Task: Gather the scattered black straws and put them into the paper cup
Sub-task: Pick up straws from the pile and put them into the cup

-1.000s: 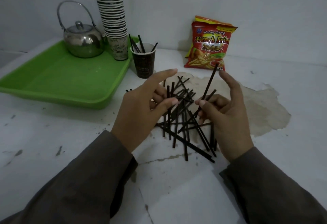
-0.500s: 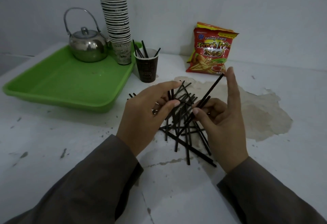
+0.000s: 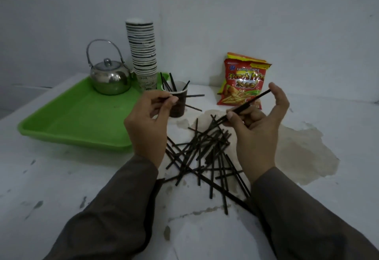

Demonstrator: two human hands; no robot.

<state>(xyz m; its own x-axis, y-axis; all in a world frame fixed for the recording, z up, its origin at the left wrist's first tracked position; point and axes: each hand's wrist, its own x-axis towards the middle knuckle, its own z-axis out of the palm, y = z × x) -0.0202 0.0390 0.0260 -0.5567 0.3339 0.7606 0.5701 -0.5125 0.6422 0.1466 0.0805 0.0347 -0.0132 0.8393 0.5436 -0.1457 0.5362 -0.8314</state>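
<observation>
A pile of several black straws (image 3: 205, 153) lies crossed on the white table between my forearms. The dark paper cup (image 3: 180, 105) stands behind the pile with several straws standing in it. My left hand (image 3: 149, 120) is raised just in front of the cup and pinches a black straw (image 3: 194, 96) that runs sideways past the cup's right side. My right hand (image 3: 256, 124) is lifted above the pile and pinches a couple of black straws (image 3: 246, 104) that point up to the right, with its index finger stretched upward.
A green tray (image 3: 78, 124) at the left carries a metal kettle (image 3: 110, 79) and a tall stack of paper cups (image 3: 142, 52). A red snack bag (image 3: 244, 83) leans on the wall behind my right hand. A brownish worn patch (image 3: 297, 153) spreads on the table at right.
Both hands have risen off the pile. My left hand moved up toward the cup with a straw pinched in it. My right hand lifted its straws higher.
</observation>
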